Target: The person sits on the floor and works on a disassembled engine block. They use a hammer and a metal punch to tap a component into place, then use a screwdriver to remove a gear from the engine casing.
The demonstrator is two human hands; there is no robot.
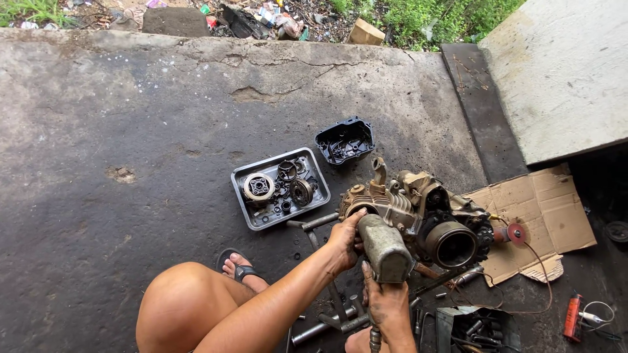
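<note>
Crouching on stained concrete, working low and right of centre in the frame. Propping up a greasy motorcycle engine (418, 216), its open round port facing the lower right corner. Left hand (345, 238) closing around the engine's near edge, fingers curled onto the casing and steadying it. Right hand (387, 306) wrapping shut around the grip of a worn grey power tool (384, 248), its blunt body pressing up against the engine's side just beside the left hand.

Judging the engine as heavy, rigid cast metal, awkwardly shaped and top-heavy while standing on end; likely slick with oil, so calling for a hold on solid lugs, the finned block or the case rim rather than on the thin pipe stub sticking up at the top. Judging the tool as dense too, its rounded housing smooth and grimy, best held by the handle exactly as now.

Lying just up and left of the engine: a shallow grey metal tray (252, 219) holding clutch parts and gears, and beyond it, near the frame's centre, a black engine cover (345, 140) turned hollow side up. Spreading out at the right: torn cardboard (543, 209) with a small red-disc grinder (513, 233) touching its edge. Resting at the bottom centre: loose steel bars and sockets, partly hidden behind the arms.
</note>
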